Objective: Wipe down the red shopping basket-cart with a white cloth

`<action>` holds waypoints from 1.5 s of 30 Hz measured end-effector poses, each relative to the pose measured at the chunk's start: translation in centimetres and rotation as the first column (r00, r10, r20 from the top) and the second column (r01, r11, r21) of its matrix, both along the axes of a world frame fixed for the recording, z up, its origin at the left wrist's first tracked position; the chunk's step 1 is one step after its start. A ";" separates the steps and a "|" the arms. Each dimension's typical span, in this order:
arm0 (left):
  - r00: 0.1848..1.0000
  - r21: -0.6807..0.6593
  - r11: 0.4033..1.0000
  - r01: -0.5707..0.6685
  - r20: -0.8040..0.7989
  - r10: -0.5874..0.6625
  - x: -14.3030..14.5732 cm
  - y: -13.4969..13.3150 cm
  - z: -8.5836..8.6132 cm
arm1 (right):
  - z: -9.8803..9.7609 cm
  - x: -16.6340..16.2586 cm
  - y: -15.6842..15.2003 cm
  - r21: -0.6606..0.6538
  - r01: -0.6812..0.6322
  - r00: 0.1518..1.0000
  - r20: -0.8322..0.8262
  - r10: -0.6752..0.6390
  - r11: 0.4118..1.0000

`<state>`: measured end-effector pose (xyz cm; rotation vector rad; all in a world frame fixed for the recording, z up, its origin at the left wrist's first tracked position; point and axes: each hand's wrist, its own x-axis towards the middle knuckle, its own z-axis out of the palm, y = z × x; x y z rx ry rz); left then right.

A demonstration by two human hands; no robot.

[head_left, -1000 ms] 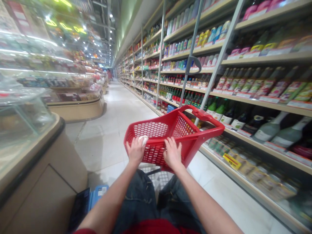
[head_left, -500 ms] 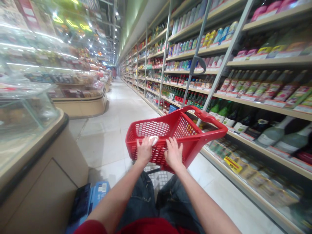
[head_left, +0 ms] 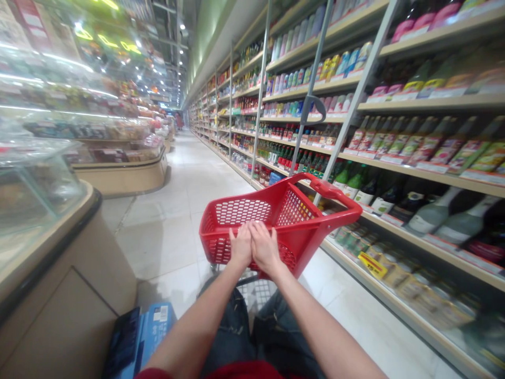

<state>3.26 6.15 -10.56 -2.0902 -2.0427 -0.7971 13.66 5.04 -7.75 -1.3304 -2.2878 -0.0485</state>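
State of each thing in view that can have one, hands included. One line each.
Red cart: upright, side-on
Left hand: fingers over the cart's near rim, touching right hand
Right hand: fingers over same rim; anything underneath hidden
Blue box: partly hidden; open or closed, cannot tell
Yellow neon strips: lit

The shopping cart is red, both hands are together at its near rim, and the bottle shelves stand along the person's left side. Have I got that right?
Not quite: the bottle shelves stand along the person's right side, as the head view shows. The shopping cart is red, and the left hand and right hand are together at its near rim.
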 end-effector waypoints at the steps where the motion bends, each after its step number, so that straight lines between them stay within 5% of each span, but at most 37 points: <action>1: 1.000 -0.022 1.000 -0.004 -0.007 0.004 -0.3 0.0 0.0 | 0.2 -0.3 0.1 -0.018 -0.021 1.000 0.007 0.022 1.000; 6: 0.989 -0.032 0.989 -0.142 -0.057 0.140 -4.1 -1.3 -0.8 | -0.2 -2.5 0.8 0.033 0.012 1.000 -0.002 -0.011 0.999; 12: 0.986 -0.002 0.994 -0.110 -0.123 0.109 -5.1 -2.2 -1.4 | -1.5 -4.0 1.9 0.151 0.013 1.000 0.024 -0.017 0.988; 15: 0.986 0.010 0.994 -0.111 -0.123 0.112 -5.0 -2.1 -1.6 | -1.6 0.0 2.4 0.214 0.029 0.999 0.027 -0.036 0.976; 19: 0.986 0.035 0.992 -0.125 -0.105 0.128 -4.7 -1.7 -2.0 | -0.6 7.7 3.4 0.311 0.254 0.967 -0.056 -0.249 0.916; 22: 0.982 0.040 0.986 -0.163 -0.088 0.166 -4.3 -1.6 -2.1 | -0.4 9.9 3.8 0.362 0.340 0.940 -0.102 -0.326 0.868; 28: 0.984 0.021 0.990 -0.141 -0.106 0.143 -4.1 -1.7 -1.8 | -2.7 5.7 3.3 0.375 0.076 0.995 0.027 -0.093 0.924; 38: 0.982 0.033 0.989 -0.142 -0.121 0.145 -3.8 -1.3 -2.2 | -0.9 12.2 4.9 0.447 0.310 0.947 -0.065 -0.315 0.839; 45: 0.982 0.016 0.989 -0.147 -0.115 0.148 -3.8 -1.4 -1.9 | -1.4 9.1 4.6 0.408 0.163 0.976 0.064 -0.207 0.899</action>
